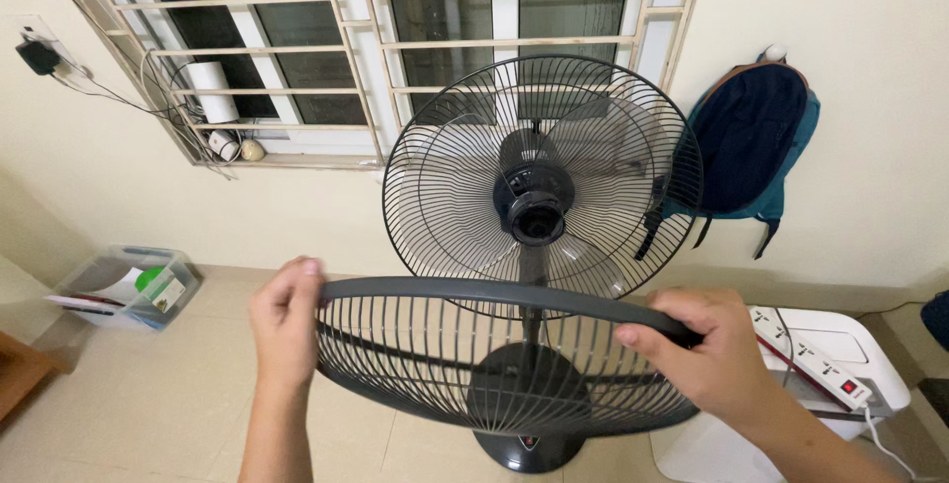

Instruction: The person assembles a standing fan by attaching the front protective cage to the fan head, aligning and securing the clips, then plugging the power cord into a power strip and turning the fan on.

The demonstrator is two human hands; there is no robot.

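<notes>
Both hands hold a round dark grey front fan guard [504,364] of thin radial wire ribs and a smooth plastic rim, tilted nearly flat in front of the person. The left hand [285,320] closes on the rim at nine o'clock, fingers curled over its top edge; the right hand [710,350] grips the rim at three o'clock, thumb on top. Behind the guard, at twelve o'clock from it, stands a black pedestal fan [539,191] — its rear wire cage still mounted, pale translucent blades bare around a glossy black hub — on a round base [526,448] on the beige tiled floor. At two o'clock a navy fabric backpack [746,142] hangs on the cream wall; at four o'clock lies a white plastic power strip [806,359]; at nine o'clock, a clear plastic box [129,285].
</notes>
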